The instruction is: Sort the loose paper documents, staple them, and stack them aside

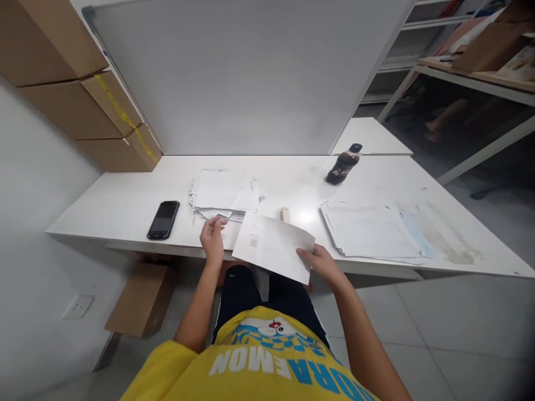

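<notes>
A white printed sheet (273, 245) with a small square code is in my right hand (320, 260), the thumb on top at its right edge. My left hand (213, 236) is near the table's front edge, left of the sheet, its fingers curled together; what they hold, if anything, is too small to make out. Just beyond it lies an untidy stack of papers (221, 190). Another, broader stack of papers (371, 231) lies to the right. A small beige object (285, 215) rests behind the held sheet, which partly hides it.
A black phone (163, 220) lies on the white table (288, 172) at left. A dark drink bottle (344, 164) stands at the back right. A whiteboard (251, 78) rises behind, with cardboard boxes (104, 106) at left. Another box (142, 298) is below the table.
</notes>
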Available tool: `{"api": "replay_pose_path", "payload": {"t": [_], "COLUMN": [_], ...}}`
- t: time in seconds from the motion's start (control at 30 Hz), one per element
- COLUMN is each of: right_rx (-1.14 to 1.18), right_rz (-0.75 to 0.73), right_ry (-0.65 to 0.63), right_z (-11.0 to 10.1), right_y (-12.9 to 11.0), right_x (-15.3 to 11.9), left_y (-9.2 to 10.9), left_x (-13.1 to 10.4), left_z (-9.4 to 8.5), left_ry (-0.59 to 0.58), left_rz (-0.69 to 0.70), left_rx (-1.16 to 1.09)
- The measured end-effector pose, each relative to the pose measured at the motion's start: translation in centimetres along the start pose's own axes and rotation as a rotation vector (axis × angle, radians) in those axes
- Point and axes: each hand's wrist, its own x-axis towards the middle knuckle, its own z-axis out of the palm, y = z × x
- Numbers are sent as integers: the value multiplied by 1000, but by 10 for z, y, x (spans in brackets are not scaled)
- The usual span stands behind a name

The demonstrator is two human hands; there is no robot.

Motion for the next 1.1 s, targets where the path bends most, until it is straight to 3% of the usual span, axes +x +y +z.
{"api": "replay_pose_path", "payload": {"t": [0.13, 0.2, 0.27, 0.4, 0.53, 0.63, 0.7, 0.77, 0.9, 1.0, 1.1], "right_rx": [-64, -30, 13, 34, -24, 27, 30, 6, -1, 37, 138], "right_rz": [17, 13, 4, -18, -112, -115, -132, -192, -273, -257, -190], "right_ry": [21, 40, 64, 82, 86, 107, 135, 166, 140, 51, -6], "right_z": [-3, -2, -1, -2, -6, -3, 0, 2, 0, -3, -6], "right_y": [4, 3, 1, -1, -4, -6, -3, 3, 14, 14, 10], "right_x": [21, 33, 43, 58, 78, 92, 95, 90, 67, 49, 39], "left_y": [2, -7, -20, -36, -27, -6, 10, 22, 21, 4, -11], "left_x": [73, 97, 107, 102, 95, 78, 54, 21, -44, -73, -82], "left_z": [7, 13, 17, 15, 7, 2, -1, -2, 8, 22, 32], "left_ry": [-335, -505, -587, -512, -364, -187, -99, -112, -424, -716, -926], "left_rz": [426, 456, 444, 500, 477, 498, 579, 708, 933, 925, 861], "left_rx": [602, 838, 982, 1021, 896, 708, 603, 580, 693, 820, 925]}}
